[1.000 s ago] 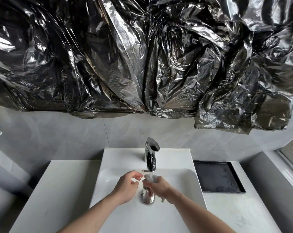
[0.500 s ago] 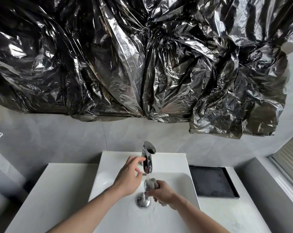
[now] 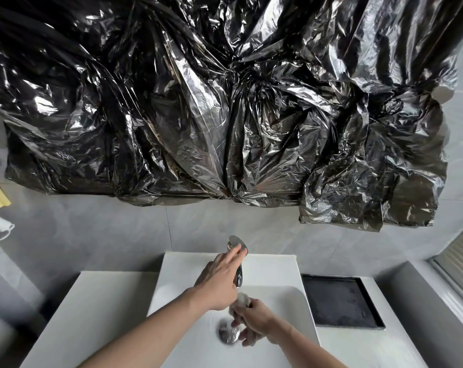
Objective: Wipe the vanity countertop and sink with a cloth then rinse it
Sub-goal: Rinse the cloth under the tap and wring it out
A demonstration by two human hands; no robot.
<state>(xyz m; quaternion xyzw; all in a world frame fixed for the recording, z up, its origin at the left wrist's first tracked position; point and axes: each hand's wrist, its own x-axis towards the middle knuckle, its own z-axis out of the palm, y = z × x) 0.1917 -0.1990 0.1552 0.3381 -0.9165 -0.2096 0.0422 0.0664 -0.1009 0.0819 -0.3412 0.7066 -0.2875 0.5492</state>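
Left hand (image 3: 216,284) fingers straight, resting on chrome tap (image 3: 237,244); right hand (image 3: 254,324) clenched round wadded grey cloth (image 3: 243,300) over white sink (image 3: 278,272).

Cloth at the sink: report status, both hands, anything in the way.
Left hand flat on faucet handle, fingers straight. Right hand has cloth balled in its grip under the spout, over the drain. Nothing in the way.

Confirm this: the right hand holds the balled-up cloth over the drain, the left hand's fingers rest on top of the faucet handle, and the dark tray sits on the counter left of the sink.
One thing is wrong: the dark tray sits on the counter right of the sink, as the head view shows. The right hand does hold the cloth over the drain, and the left hand rests on the faucet handle.
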